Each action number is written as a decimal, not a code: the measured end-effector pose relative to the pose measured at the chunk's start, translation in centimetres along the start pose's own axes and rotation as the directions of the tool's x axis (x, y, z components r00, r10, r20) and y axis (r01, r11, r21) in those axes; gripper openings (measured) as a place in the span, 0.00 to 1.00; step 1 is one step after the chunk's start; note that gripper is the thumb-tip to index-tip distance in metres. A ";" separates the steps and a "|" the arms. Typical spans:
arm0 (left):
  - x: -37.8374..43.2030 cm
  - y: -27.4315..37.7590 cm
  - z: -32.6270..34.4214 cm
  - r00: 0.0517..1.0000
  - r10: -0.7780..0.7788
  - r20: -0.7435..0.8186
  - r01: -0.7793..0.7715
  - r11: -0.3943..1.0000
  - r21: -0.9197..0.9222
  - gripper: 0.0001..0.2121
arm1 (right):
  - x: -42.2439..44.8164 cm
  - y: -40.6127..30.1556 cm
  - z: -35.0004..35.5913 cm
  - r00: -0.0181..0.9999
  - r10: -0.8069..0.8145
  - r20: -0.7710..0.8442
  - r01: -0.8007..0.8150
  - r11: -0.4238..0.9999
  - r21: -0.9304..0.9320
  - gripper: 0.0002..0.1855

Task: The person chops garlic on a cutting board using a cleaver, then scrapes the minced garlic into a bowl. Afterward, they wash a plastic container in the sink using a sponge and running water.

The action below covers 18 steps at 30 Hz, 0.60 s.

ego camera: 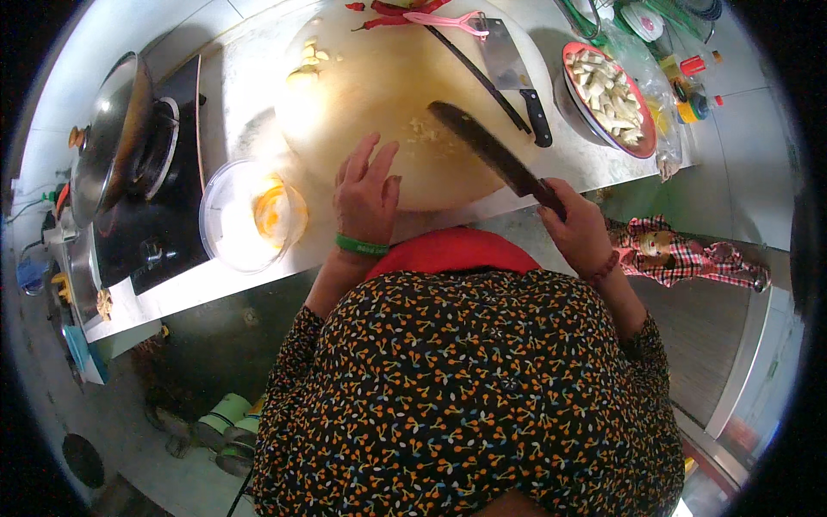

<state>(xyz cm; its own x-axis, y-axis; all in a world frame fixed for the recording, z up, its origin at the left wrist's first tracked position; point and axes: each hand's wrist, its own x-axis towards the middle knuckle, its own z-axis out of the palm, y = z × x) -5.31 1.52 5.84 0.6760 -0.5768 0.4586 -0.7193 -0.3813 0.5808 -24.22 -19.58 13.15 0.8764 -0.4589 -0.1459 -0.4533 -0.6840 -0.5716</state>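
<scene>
My right hand (577, 227) grips the handle of a dark-bladed kitchen knife (481, 143), whose blade slants up and left over a large round cutting board (387, 84). Just left of the blade lies a small heap of chopped pale pieces (425, 131), which look like garlic. My left hand (367, 187) is over the board's near edge, fingers apart and holding nothing. At the board's upper left sit several pale cloves (313, 55). Red chili peppers (387, 19) rest at the far edge, with a pink peeler (446, 22) across them.
A cleaver (507, 61) and a thin black rod (478, 81) lie on the board's right. Beyond them stands a red-rimmed bowl (649, 129) of cut white pieces. A clear plastic tub (216, 213) holds orange residue. Further left, a lidded wok (110, 136) sits on a black cooktop (174, 226).
</scene>
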 end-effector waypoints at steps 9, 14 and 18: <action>-0.3 -0.2 -0.4 1.000 -0.022 -0.008 0.022 1.000 -0.014 0.19 | 0.7 -1.9 0.6 0.997 -0.075 -0.018 0.075 0.997 -0.001 0.14; -0.3 -0.1 -0.7 0.999 -0.017 -0.034 0.017 1.000 -0.013 0.19 | 1.3 -2.0 0.8 0.996 -0.069 0.063 0.071 0.997 -0.030 0.14; -0.2 0.1 -1.2 0.999 -0.023 -0.033 0.023 1.000 -0.005 0.20 | 0.7 -2.4 0.5 0.996 -0.059 0.063 0.058 0.998 0.022 0.17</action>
<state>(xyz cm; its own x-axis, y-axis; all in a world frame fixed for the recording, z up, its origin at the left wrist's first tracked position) -5.27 2.47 6.61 0.6972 -0.5439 0.4669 -0.7029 -0.3909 0.5943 -22.46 -17.91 14.04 0.9101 -0.3811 -0.1625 -0.3982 -0.6965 -0.5969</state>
